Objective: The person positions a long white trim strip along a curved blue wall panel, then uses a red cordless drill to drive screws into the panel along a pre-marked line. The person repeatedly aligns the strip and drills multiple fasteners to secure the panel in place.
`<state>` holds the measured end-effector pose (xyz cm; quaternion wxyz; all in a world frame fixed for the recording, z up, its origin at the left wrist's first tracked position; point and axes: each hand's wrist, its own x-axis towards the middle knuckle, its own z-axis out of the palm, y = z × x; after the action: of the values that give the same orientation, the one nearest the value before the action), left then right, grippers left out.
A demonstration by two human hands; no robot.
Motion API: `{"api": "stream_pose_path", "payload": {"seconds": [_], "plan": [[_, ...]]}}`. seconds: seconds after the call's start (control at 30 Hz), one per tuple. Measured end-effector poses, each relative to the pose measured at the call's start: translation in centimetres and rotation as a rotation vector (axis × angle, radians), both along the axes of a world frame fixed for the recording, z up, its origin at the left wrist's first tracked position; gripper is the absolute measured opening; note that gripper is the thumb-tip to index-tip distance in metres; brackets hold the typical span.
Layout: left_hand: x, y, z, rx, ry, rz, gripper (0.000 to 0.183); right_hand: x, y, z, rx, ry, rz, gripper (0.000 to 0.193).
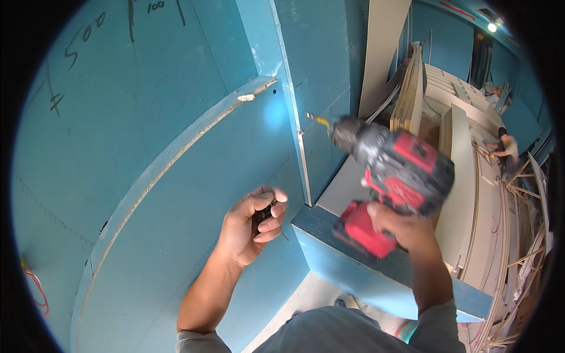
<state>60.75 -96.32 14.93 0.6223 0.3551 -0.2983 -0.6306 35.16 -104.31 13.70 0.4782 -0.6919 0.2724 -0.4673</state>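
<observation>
Person holding a red-and-black power drill beside blue-green wall panels

A blue-green wall (182, 76), bearing black handwritten marks toward 11 o'clock, fills most of the left side. A curved ledge (158, 165) sweeps across it from 8 o'clock to 12, ending at an upright panel (259, 35). Long pale boards (462, 182) lie stacked toward 3 o'clock; beyond them, near the rim, another person (507, 150) bends over some work. A low blue box (353, 276) with a dark top stands toward 5 o'clock.

The drill (400, 165), slightly blurred, is at 3 o'clock from centre, above the box. The right hand (397, 226) is wrapped firmly round its handle. The left hand (247, 226), just off centre toward 7 o'clock, is half closed, fingers curled around small dark pieces (263, 216), too hidden to identify. The drill's yellow bit (321, 121) points toward 10 o'clock, its silvery tip near the upright panel's edge; whether they touch is unclear, though a gap seems visible.
</observation>
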Motion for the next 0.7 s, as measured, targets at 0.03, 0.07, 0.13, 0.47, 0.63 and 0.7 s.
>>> {"api": "stream_pose_path", "payload": {"seconds": [0.03,0.07,0.13,0.47,0.63,0.7], "plan": [[0.1,-0.1,-0.2,-0.01,0.018,-0.011,0.014,-0.4,1.5,0.0,0.117,-0.021,0.051,0.037],[0.3,-0.2,-0.7,-0.02,0.036,-0.02,0.014,-0.6,2.5,-1.0,0.153,-0.044,0.064,0.038],[0.4,-0.6,-1.0,-0.03,0.044,-0.03,0.012,-1.2,4.2,-2.3,0.194,-0.056,0.134,0.038],[-0.5,0.2,-0.9,-0.094,0.025,0.025,0.029,0.2,7.6,-6.7,0.157,-0.073,0.265,0.028],[-1.0,0.9,-0.3,-0.091,0.027,0.076,0.025,0.9,7.9,-7.2,0.008,0.045,0.176,0.029],[-0.9,1.1,-0.1,-0.102,-0.014,0.093,0.025,1.4,7.8,-7.9,-0.236,0.1,0.125,0.022]]}}
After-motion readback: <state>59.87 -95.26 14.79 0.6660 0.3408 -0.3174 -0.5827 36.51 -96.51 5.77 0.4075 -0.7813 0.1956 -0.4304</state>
